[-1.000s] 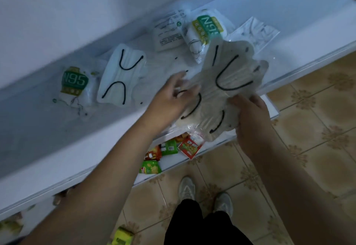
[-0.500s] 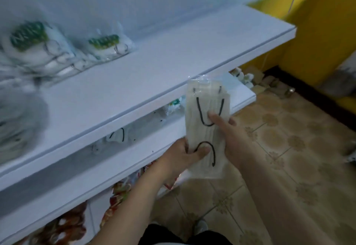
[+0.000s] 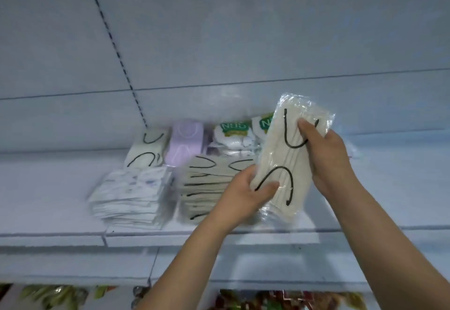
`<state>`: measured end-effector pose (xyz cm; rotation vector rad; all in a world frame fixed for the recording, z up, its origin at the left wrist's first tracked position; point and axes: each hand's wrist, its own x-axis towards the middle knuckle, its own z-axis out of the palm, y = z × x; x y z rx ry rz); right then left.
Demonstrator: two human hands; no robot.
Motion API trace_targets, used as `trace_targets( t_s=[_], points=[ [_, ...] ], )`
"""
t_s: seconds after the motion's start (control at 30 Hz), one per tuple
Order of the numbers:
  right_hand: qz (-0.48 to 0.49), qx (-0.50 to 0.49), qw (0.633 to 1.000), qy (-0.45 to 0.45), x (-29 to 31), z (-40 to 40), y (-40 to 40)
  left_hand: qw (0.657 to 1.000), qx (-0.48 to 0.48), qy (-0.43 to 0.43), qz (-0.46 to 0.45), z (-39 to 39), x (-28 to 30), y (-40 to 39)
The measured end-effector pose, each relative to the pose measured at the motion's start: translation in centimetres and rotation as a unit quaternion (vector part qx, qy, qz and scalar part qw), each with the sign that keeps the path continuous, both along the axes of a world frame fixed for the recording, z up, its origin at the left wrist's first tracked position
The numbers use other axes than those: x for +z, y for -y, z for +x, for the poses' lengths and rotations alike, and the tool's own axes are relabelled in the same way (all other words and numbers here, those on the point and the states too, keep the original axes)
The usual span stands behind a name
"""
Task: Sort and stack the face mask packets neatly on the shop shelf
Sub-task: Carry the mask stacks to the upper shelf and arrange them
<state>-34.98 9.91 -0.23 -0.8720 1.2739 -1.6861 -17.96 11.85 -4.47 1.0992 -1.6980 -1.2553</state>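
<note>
Clear plastic wraps the beige mask packet (image 3: 289,161), which both hands hold tilted above the white shelf (image 3: 73,231). The left hand (image 3: 246,195) pinches its lower edge and the right hand (image 3: 326,153) grips its upper side. Just beside it, to the left, lies a stack of similar beige packets (image 3: 207,185), then a stack of white packets (image 3: 131,197). Behind them stand a lilac packet (image 3: 185,144) and N95 packets (image 3: 233,134).

Held packet (image 3: 285,163): beige masks, black ear loops (clear wrap). Shelf (image 3: 60,188): white. Rear-edge packets: lilac (image 3: 186,145), green-labelled white (image 3: 233,134).
</note>
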Motion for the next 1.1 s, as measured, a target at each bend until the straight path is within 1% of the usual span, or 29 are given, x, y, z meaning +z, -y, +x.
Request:
trace_targets(
  t_s=[0.1,0.23,0.27,0.33,0.4,0.43,0.47,0.57,0.63,0.67,0.7,0.73,0.77,0.8,0.83,0.87,0.93,1.0,1.1],
  points=[
    [0.003,0.039,0.999,0.003,0.9,6.2,4.4,0.997,0.073,-0.004,-0.010,6.8,1.6,2.5],
    [0.022,0.066,0.997,-0.012,1.6,11.6,8.7,0.995,0.088,0.011,0.043,13.8,1.9,5.1],
    [0.024,0.068,0.997,-0.017,1.8,11.9,9.3,0.994,0.097,0.010,0.045,14.9,1.8,5.9],
    [0.029,0.064,0.996,-0.062,1.8,11.1,9.9,0.989,0.144,-0.005,0.037,16.4,1.7,7.7],
    [0.062,0.058,0.990,-0.109,1.4,9.6,9.3,0.979,0.198,-0.030,0.035,17.1,1.8,9.9],
    [0.086,0.051,0.987,-0.126,0.8,8.7,8.9,0.977,0.210,-0.032,0.030,17.1,1.8,10.9],
    [0.111,0.045,0.983,-0.140,0.2,7.9,8.4,0.977,0.213,-0.016,0.019,16.8,1.6,11.9],
    [0.179,0.048,0.968,-0.169,-1.8,6.4,7.1,0.973,0.212,0.081,-0.029,15.8,0.8,13.7],
    [0.203,0.051,0.954,-0.214,-3.1,5.9,6.9,0.968,0.193,0.155,-0.052,15.0,0.3,14.0],
    [0.213,0.050,0.944,-0.247,-3.8,5.9,6.9,0.956,0.179,0.224,-0.068,14.7,0.1,13.9],
    [0.223,0.050,0.930,-0.287,-4.4,6.0,7.0,0.931,0.167,0.312,-0.093,14.2,-0.2,14.0],
    [0.232,0.054,0.914,-0.327,-5.0,6.0,7.0,0.896,0.153,0.396,-0.132,13.6,-0.4,14.0],
    [0.242,0.066,0.898,-0.363,-5.4,6.4,7.0,0.866,0.138,0.446,-0.178,13.1,-0.6,14.1],
    [0.252,0.075,0.885,-0.385,-6.0,6.5,7.0,0.852,0.105,0.465,-0.217,12.4,-0.6,14.1],
    [0.261,0.078,0.879,-0.391,-6.4,6.5,7.0,0.848,0.052,0.470,-0.240,11.6,-0.7,14.3],
    [0.272,0.081,0.879,-0.383,-6.7,6.5,7.0,0.846,-0.011,0.475,-0.242,10.9,-0.7,14.4],
    [0.282,0.091,0.888,-0.351,-7.0,6.2,6.8,0.845,-0.111,0.485,-0.195,10.2,-0.9,14.5],
    [0.272,0.080,0.902,-0.325,-7.1,5.9,6.5,0.839,-0.142,0.496,-0.173,10.1,-1.1,14.6],
    [0.232,0.062,0.921,-0.308,-7.1,5.9,5.8,0.822,-0.161,0.513,-0.188,10.2,-0.6,14.3]
  ],
)
